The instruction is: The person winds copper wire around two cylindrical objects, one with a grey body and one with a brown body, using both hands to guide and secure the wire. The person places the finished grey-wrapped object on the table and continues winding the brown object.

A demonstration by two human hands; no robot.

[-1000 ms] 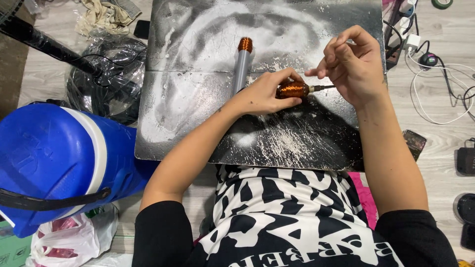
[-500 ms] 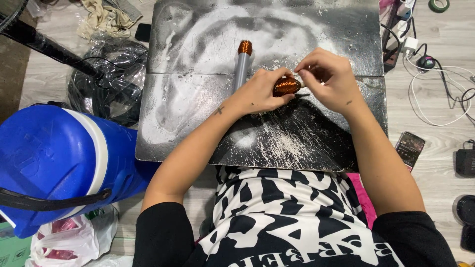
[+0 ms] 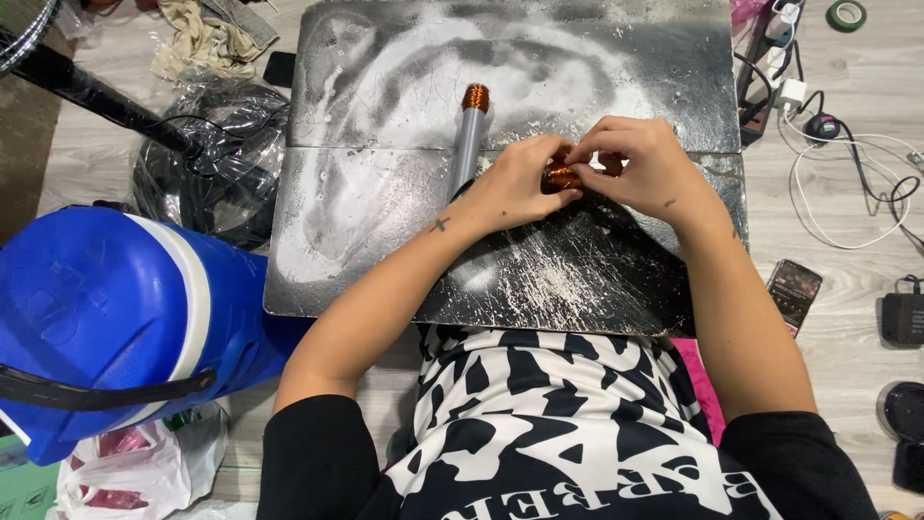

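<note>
A blue drum with a white band lies at the far left beside a dusty dark metal board, on which a grey tube with a copper-wound tip rests. Just right of the tube, the left hand and right hand meet, both pinching a small copper coil over the board's middle. A phone and white cables lie on the floor at far right

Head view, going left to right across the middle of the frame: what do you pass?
Blue container → black plastic bag → grey tube with copper coil tip → left hand → small copper coil → right hand → phone on the floor → black adapter.
</note>
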